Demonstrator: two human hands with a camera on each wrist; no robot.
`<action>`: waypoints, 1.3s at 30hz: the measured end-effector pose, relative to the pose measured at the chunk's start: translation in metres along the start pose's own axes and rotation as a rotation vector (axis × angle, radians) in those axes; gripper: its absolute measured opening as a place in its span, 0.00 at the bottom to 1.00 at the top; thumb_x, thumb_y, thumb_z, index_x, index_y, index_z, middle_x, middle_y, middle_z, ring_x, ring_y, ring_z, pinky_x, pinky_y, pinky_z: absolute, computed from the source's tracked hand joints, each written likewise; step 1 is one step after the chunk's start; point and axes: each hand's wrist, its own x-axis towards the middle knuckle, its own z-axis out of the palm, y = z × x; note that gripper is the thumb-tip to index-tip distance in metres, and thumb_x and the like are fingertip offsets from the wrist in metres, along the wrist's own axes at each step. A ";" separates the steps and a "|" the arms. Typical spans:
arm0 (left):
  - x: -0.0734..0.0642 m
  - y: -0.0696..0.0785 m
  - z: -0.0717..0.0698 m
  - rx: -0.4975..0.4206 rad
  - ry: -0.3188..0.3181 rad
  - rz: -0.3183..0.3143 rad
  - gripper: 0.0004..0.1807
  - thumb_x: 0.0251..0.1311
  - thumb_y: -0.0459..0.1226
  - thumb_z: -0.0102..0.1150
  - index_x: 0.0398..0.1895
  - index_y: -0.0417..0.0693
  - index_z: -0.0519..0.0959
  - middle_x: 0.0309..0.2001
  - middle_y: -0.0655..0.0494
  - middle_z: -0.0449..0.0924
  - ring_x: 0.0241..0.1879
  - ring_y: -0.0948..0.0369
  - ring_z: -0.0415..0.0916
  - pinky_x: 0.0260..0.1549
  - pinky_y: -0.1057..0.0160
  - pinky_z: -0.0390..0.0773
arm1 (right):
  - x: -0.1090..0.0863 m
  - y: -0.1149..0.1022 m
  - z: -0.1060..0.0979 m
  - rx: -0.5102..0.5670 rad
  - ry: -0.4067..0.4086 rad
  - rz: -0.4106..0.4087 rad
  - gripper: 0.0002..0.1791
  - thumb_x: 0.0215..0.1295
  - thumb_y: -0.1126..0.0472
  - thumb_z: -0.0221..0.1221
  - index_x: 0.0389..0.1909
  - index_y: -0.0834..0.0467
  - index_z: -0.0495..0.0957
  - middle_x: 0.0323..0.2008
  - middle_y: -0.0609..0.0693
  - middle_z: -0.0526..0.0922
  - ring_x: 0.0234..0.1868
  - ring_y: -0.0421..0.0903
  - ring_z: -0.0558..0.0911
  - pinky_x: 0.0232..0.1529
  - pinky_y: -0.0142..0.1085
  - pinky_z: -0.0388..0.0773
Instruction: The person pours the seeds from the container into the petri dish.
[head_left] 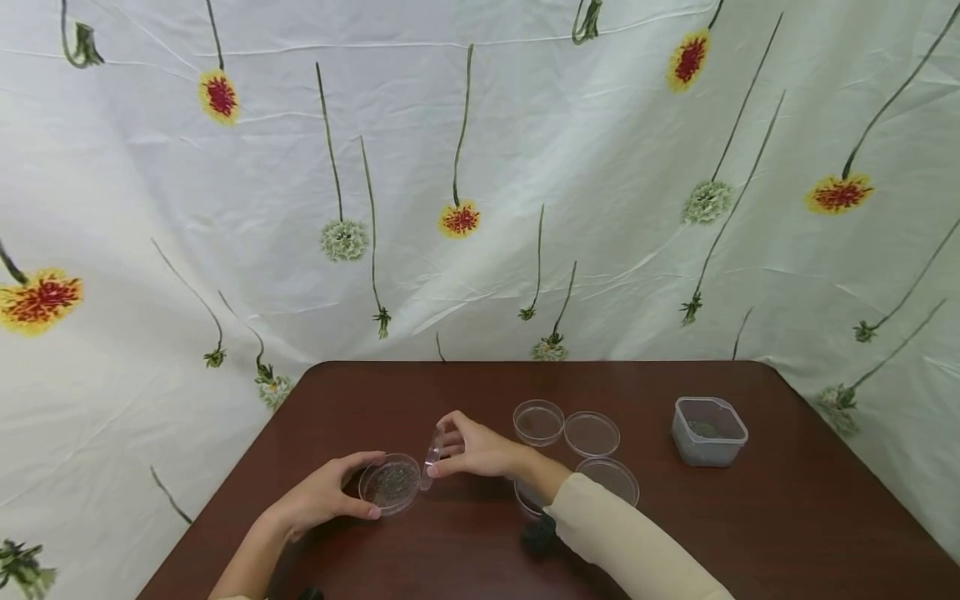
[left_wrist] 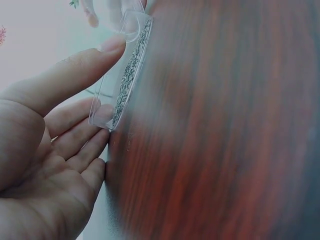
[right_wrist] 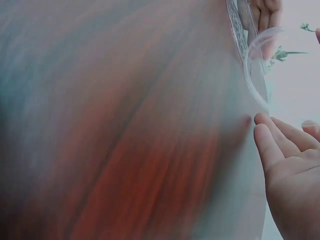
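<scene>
A clear petri dish (head_left: 392, 485) with small dark bits spread over its bottom stands on the table, left of the middle. My left hand (head_left: 326, 498) grips its left side between thumb and fingers. In the left wrist view the bits inside the dish (left_wrist: 131, 70) look like fine dark grains, and the thumb of the left hand (left_wrist: 55, 145) lies over the rim. Just to the dish's right, my right hand (head_left: 480, 450) holds a clear round lid (head_left: 431, 460) on edge. The lid (right_wrist: 252, 87) shows beside the dish in the right wrist view.
Several clear petri dish parts (head_left: 592, 434) lie right of the middle, some partly behind my right forearm. A translucent square tub (head_left: 708, 450) with dark matter inside stands farther right. A dark object (head_left: 538, 535) sits under the right sleeve. A flowered cloth (head_left: 525, 167) hangs behind the brown table (head_left: 817, 517).
</scene>
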 end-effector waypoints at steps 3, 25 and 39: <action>0.000 0.000 0.000 -0.008 -0.014 -0.002 0.48 0.54 0.36 0.80 0.75 0.32 0.63 0.72 0.34 0.64 0.71 0.37 0.59 0.61 0.46 0.71 | 0.002 -0.002 0.006 0.050 -0.001 0.001 0.34 0.64 0.60 0.71 0.65 0.59 0.63 0.61 0.58 0.78 0.59 0.46 0.82 0.54 0.36 0.79; 0.000 0.000 -0.002 0.015 -0.017 -0.011 0.50 0.55 0.37 0.79 0.76 0.29 0.61 0.75 0.30 0.59 0.75 0.33 0.51 0.66 0.36 0.62 | 0.021 -0.005 0.046 -0.107 0.086 0.074 0.41 0.63 0.45 0.72 0.72 0.61 0.72 0.52 0.43 0.81 0.49 0.36 0.80 0.45 0.32 0.80; 0.005 -0.003 -0.004 0.034 -0.031 0.054 0.46 0.56 0.38 0.79 0.75 0.35 0.67 0.72 0.35 0.66 0.73 0.36 0.57 0.57 0.67 0.71 | 0.019 0.000 0.045 -0.169 -0.013 0.031 0.49 0.53 0.58 0.80 0.75 0.62 0.67 0.62 0.47 0.72 0.58 0.38 0.74 0.56 0.29 0.74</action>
